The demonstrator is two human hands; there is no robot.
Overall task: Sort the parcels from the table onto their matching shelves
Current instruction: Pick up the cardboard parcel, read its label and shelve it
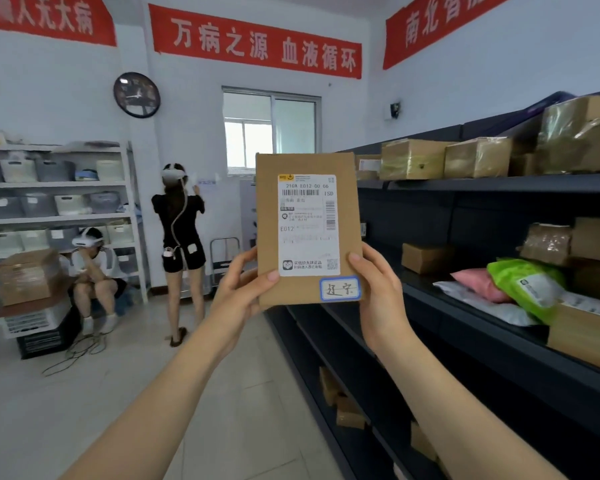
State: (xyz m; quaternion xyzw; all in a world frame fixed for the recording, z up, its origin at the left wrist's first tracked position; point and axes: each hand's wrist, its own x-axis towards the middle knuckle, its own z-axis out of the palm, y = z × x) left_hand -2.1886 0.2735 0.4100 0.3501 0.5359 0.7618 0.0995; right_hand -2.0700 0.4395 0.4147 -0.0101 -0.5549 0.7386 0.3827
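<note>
I hold a flat brown cardboard parcel (305, 164) upright in front of me at chest height. It carries a white shipping label and a small blue-edged sticker with handwriting at its lower right. My left hand (238, 289) grips its lower left corner, thumb on the front. My right hand (378, 285) grips its lower right edge next to the sticker. The dark shelf unit (465, 183) runs along my right, with the parcel held just left of it.
The shelves hold taped cardboard boxes (413, 159), a green bag (527, 285), a pink bag (478, 284) and small boxes lower down (347, 410). A person stands at the far wall (181, 220); another sits by a white rack (94, 265). Cables lie on the floor (80, 351).
</note>
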